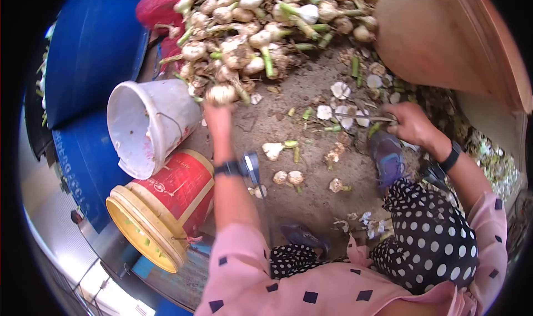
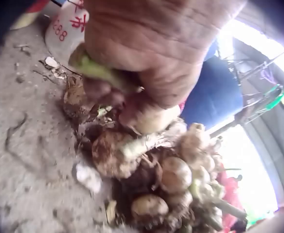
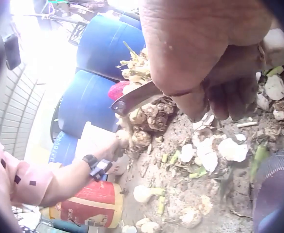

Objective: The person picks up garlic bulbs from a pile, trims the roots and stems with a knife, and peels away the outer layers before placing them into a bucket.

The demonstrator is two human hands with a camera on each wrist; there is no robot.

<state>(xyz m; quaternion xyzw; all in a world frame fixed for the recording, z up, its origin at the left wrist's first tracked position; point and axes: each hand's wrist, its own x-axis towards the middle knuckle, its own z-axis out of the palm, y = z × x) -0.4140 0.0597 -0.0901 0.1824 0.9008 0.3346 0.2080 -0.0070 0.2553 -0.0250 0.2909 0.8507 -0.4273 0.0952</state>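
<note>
My left hand is at the near edge of the garlic heap, gripping a garlic bulb. Its fingers curl round the bulb in the left wrist view, with a green stalk sticking out beside them. My right hand grips a bladed metal cutting tool low above the ground, pointing left. In the right wrist view a round rivet shows near the end of the tool; the handle is hidden in the palm. Trimmed white bulbs lie around the tool's tip.
To the left, a white bucket and a red and yellow bucket lie tipped over. Blue barrels stand behind them. A big brownish tub is at the right. Loose bulbs and stalk pieces lie near a shoe.
</note>
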